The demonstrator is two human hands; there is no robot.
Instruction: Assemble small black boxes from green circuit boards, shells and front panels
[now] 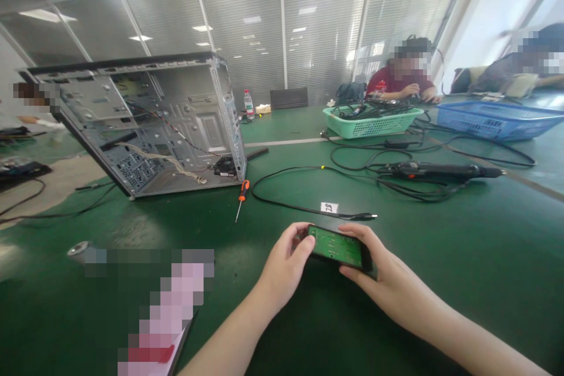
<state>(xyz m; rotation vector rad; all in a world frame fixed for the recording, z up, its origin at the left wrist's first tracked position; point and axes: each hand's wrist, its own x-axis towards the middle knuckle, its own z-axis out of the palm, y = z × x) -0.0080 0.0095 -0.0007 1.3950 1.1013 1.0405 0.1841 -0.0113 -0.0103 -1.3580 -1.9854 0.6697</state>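
Observation:
Between my two hands is a green circuit board (335,247) set in a dark frame, tilted so its flat face shows. My left hand (288,261) pinches its left end, thumb on the face near the corner. Around the right end my right hand (374,264) is closed, fingers along the far edge and thumb along the near edge. Just beyond the board lie a black cable's plug (363,217) and a small white label (329,207) with handwritten marks. An orange-handled screwdriver (242,191) rests farther left.
An opened computer case (215,123) stands at the left. A black electric screwdriver (440,171) with coiled cable lies at the right. Behind it are a green basket (374,124) of cables and a blue basket (493,120). Two people sit at the far right; a bottle (249,104) stands farther back.

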